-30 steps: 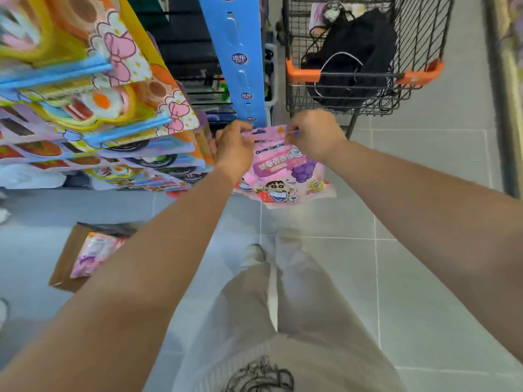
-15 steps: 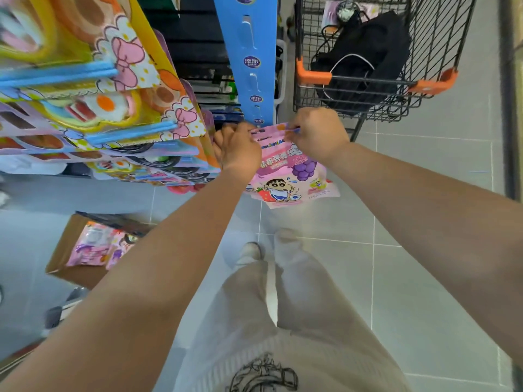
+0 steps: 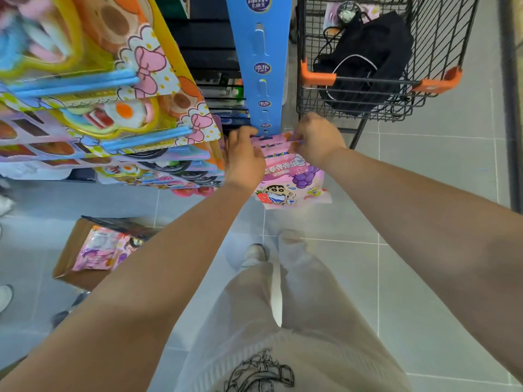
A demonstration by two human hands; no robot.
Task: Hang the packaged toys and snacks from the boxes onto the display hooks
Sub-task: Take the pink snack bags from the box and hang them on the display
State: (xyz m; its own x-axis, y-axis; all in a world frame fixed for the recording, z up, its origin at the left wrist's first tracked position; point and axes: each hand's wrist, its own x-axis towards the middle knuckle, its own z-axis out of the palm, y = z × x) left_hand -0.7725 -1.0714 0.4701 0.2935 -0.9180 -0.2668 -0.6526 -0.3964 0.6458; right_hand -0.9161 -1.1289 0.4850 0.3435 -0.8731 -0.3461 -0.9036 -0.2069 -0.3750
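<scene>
A pink snack bag (image 3: 288,179) with a cartoon boy and grapes hangs between both hands, its top edge against the foot of the blue hanging strip (image 3: 261,66). My left hand (image 3: 244,158) pinches the bag's top left corner. My right hand (image 3: 317,138) pinches the top right edge. The strip's lowest tab is hidden behind my fingers. A cardboard box (image 3: 82,250) on the floor at the lower left holds more pink snack bags (image 3: 97,253).
Packaged toy sets (image 3: 93,108) hang in rows at the left, close to my left hand. A black wire shopping cart (image 3: 376,89) with orange corners and a black bag stands behind the strip at the right. Grey tiled floor (image 3: 424,193) lies below.
Both hands have kept hold of the bag and stayed at the bottom of the blue strip. The view has shifted slightly, showing more of the box.
</scene>
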